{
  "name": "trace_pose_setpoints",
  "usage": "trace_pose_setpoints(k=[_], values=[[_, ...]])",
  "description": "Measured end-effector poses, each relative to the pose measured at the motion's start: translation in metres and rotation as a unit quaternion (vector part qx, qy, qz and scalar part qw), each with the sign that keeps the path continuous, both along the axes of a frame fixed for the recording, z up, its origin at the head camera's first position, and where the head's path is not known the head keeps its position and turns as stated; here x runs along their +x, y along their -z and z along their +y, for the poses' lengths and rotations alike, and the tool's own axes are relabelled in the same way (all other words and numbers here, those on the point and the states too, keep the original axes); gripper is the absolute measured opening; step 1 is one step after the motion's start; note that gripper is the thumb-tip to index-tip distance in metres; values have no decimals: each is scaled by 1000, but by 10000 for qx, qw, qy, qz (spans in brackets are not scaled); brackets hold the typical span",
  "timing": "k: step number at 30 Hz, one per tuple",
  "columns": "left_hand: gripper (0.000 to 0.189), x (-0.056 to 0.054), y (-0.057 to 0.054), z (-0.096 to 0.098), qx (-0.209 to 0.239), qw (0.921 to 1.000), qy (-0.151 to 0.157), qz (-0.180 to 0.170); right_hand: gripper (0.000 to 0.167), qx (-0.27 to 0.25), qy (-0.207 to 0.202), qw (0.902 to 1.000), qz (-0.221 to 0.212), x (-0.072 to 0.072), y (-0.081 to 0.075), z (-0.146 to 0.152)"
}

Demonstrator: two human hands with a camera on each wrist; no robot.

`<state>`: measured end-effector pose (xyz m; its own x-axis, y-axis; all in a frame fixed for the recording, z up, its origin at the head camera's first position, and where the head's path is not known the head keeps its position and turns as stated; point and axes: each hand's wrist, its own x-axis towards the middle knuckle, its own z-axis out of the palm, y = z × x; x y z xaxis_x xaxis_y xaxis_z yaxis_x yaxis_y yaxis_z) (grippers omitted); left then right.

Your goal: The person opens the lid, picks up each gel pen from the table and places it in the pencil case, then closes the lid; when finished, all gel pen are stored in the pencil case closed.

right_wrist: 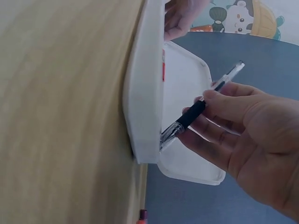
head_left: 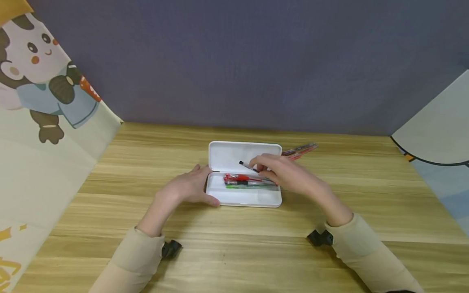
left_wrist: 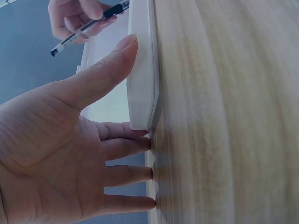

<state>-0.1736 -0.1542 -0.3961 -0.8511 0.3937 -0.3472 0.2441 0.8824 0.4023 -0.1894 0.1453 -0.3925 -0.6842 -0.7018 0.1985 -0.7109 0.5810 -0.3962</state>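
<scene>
"From the head?"
"A pen [head_left: 247,165] is pinched by the right hand [head_left: 283,170] over the open pencil case [head_left: 234,197], in which other pens [head_left: 238,177] are laid."
"From the left wrist?"
"The case's end is touched by the left hand [left_wrist: 65,144], its fingers outstretched, thumb rested on the edge."
"From the right wrist?"
"The pen is gripped aslant, one end at the case's rim."

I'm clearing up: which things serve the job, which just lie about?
Job: clear plastic pen with black grip; open white rectangular case; red, black and green plastic pens inside; probably reddish plastic pens outside.
Seemingly just there: cartoon-printed wall panel; grey-blue backdrop.
</scene>
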Motion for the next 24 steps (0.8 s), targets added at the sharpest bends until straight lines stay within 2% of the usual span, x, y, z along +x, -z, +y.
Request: trace_pose_setpoints(k=[6,13,19,24], values=[[99,-1,0,1,37,10000,-17,-7,31,250,-139,9996,72,1,6,-5],[99,-1,1,3,-23,10000,-43,-22,35,555,69,9984,107,0,12,-7],[100,-3,1,3,-36,10000,-58,-17,38,452,85,9987,215,-1,13,-6],[101,-3,2,4,-54,10000,-58,-18,28,302,21,9991,294,-3,12,-3]])
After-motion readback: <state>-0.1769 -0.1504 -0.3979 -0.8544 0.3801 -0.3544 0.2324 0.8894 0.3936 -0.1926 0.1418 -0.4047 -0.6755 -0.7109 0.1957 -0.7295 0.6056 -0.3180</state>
